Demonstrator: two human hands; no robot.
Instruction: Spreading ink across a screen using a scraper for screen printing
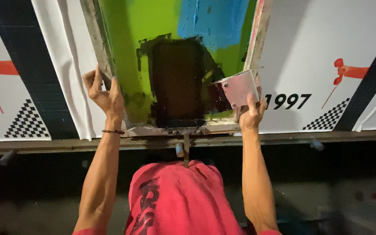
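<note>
Both hands are up at the near corners of the wooden-framed printing screen (pixel 177 65), whose mesh is coated green and blue with a dark wet ink patch in the middle. From where I watch, my left hand (pixel 103 93) curls around the left rail of the frame near its lower corner: the thumb and fingers wrap the wood from outside, closed on it. I judge that grip is there to keep the frame from sliding or lifting, since the screen has to stay registered on what lies beneath it.

My right hand (pixel 251 114) pinches a small pale pink plastic cup (pixel 239 89), the thumb pressed on its side and the other fingers hidden behind it. The cup is tipped with its mouth toward the dark ink, right at the lower right part of the mesh and just inside the right rail. Tilting it there puts the opening over the ink pool at the near end of the frame; whether anything is leaving the cup I cannot tell.

A beaded bracelet (pixel 113 131) sits on the left wrist. The frame's near edge rests on a long dark table edge (pixel 327 137), and white printed fabric panels (pixel 310 52) with black bands, checker patterns and red marks lie flat on both sides of it, stretched out for printing. My red shirt (pixel 175 200) fills the bottom of the view.
</note>
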